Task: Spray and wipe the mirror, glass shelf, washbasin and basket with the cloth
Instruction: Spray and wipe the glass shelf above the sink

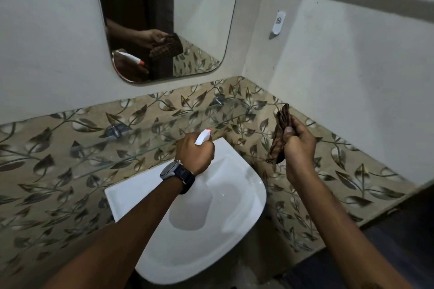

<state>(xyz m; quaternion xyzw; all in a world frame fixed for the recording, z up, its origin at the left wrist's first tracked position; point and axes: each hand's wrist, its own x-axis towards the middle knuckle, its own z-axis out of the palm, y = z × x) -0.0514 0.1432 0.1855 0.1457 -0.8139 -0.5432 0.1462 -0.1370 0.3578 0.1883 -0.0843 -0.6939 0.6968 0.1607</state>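
Note:
My left hand (196, 153), with a dark watch on the wrist, grips a white spray bottle (203, 138) with an orange nozzle tip, held over the back of the white washbasin (244, 197) and pointing up toward the wall. My right hand (299, 145) holds a bunched brown checked cloth (280, 135) to the right of the basin. A clear glass shelf (141, 145) on metal brackets runs along the leaf-patterned tiles just behind the left hand. The rounded mirror (199, 19) hangs above and reflects both hands. No basket is visible.
A small white wall fitting (279, 22) is mounted on the right wall near the corner. Leaf-patterned tiles (47, 171) cover the lower wall on both sides. Dark floor (387, 241) shows at the lower right.

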